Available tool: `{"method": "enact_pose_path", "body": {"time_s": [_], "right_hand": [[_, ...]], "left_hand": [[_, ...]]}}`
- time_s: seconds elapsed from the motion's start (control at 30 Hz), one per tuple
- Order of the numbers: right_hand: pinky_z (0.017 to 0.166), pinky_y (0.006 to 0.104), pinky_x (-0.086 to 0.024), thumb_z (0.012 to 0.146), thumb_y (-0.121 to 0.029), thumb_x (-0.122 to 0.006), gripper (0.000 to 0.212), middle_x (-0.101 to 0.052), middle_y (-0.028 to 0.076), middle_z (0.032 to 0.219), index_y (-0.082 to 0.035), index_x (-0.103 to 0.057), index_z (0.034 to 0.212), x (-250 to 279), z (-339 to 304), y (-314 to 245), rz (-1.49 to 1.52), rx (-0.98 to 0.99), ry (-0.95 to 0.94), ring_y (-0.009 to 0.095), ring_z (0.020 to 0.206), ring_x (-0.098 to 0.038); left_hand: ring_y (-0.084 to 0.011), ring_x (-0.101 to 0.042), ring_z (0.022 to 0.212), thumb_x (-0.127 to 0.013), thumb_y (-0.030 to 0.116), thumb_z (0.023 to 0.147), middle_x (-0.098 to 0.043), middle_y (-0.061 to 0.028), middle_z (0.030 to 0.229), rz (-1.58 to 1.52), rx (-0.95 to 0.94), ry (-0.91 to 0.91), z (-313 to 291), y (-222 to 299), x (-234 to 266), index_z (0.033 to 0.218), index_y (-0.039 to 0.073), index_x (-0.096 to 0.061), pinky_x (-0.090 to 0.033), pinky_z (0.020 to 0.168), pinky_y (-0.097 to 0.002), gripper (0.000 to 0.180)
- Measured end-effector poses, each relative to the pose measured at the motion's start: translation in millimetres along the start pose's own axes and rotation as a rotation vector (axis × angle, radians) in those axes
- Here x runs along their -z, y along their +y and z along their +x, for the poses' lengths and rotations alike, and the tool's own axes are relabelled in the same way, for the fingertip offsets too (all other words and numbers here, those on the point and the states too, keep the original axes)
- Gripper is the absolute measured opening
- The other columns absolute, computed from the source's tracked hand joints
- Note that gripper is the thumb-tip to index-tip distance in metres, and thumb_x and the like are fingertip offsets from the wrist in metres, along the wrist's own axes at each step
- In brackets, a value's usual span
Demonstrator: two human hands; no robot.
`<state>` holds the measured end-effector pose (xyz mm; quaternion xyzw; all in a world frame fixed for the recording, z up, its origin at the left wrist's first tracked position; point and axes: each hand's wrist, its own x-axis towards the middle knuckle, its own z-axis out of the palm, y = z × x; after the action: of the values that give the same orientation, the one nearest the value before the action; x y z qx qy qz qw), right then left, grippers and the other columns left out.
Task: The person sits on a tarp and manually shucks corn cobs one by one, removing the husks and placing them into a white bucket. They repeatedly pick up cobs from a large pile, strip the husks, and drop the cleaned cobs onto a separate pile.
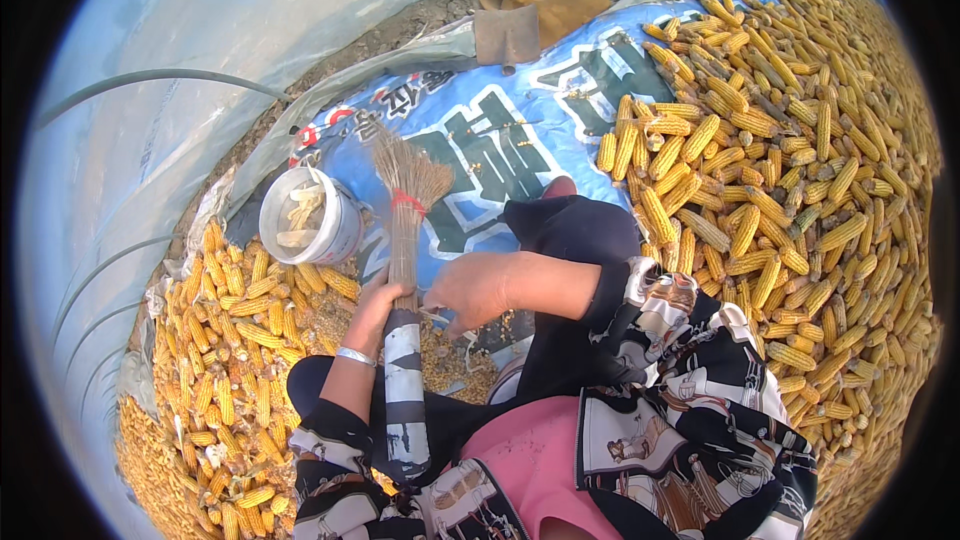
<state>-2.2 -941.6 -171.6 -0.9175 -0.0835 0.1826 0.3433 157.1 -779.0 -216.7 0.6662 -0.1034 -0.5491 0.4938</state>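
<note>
A straw broom (405, 250) lies upright across my lap, its bristles fanned out at the far end and bound with a red tie. Black and white wrapping covers its thick handle, whose end rests against my clothes. My left hand (372, 315) is closed round the broom just above the wrapping. On the other side, my right hand (468, 290) is beside the broom with its fingers curled. Something thin and whitish shows under those fingers, too small to name. Loose kernels (455, 370) are scattered below my hands.
A white bucket (348, 225) with pale pieces inside stands at the left. Corn cobs (760, 180) are heaped high on the right, with more cobs (225, 340) on the left. Under me is a blue printed sheet (480, 140). Brown cloth (550, 0) lies beyond, by the plastic wall (200, 20).
</note>
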Motion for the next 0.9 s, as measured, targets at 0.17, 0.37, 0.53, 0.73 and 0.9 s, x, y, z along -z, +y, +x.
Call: {"method": "enact_pose_path", "body": {"time_s": [0.17,0.37,0.53,0.73,0.9], "right_hand": [[0.074,0.041,-0.054,0.075,-0.026,-0.071,0.024,-0.07,0.013,0.089,-0.007,-0.073,0.09,14,11,30,-0.118,-0.258,-0.076,0.029,0.088,-0.068],[0.09,0.0425,-0.05,0.075,-0.033,-0.075,0.044,-0.068,0.007,0.114,-0.017,-0.069,0.115,-8,-12,47,-0.074,-0.02,-0.341,0.027,0.104,-0.065],[0.103,0.0418,-0.042,0.087,-0.03,-0.061,0.047,-0.056,0.008,0.135,-0.016,-0.056,0.132,-17,-12,53,-0.169,-0.029,-0.159,0.024,0.127,-0.05],[0.071,0.0429,-0.054,0.07,-0.027,-0.079,0.032,-0.072,0.008,0.099,-0.011,-0.075,0.096,-11,-11,47,-0.046,0.063,-0.172,0.027,0.09,-0.07],[0.064,0.0424,-0.053,0.072,-0.016,-0.07,0.015,-0.071,0.01,0.084,-0.009,-0.074,0.085,-11,-15,48,-0.049,-0.057,-0.016,0.029,0.081,-0.07]], "left_hand": [[-0.0196,-0.062,0.072,-0.06,0.007,0.079,-0.061,-0.0117,0.098,0.317,-0.148,-0.113,102,16,-68,0.125,-0.001,-0.053,-0.053,0.064,-0.0327,0.047],[-0.0238,-0.066,0.069,-0.062,0.016,0.084,-0.064,-0.0139,0.099,0.23,0.136,-0.362,207,52,-151,0.118,-0.003,-0.054,-0.056,0.059,-0.0347,0.04],[-0.0255,-0.066,0.067,-0.054,0.021,0.094,-0.065,-0.0182,0.095,-0.112,0.436,-0.318,245,34,-171,0.12,-0.007,-0.047,-0.055,0.053,-0.0374,0.039],[-0.0285,-0.066,0.073,-0.055,0.024,0.095,-0.065,-0.0187,0.105,-0.021,0.536,-0.114,128,6,-52,0.126,-0.005,-0.05,-0.056,0.062,-0.0391,0.043],[-0.0254,-0.068,0.089,-0.062,0.018,0.085,-0.065,-0.0178,0.112,0.202,0.372,-0.077,33,48,3,0.134,-0.005,-0.047,-0.056,0.075,-0.0365,0.056]]}}
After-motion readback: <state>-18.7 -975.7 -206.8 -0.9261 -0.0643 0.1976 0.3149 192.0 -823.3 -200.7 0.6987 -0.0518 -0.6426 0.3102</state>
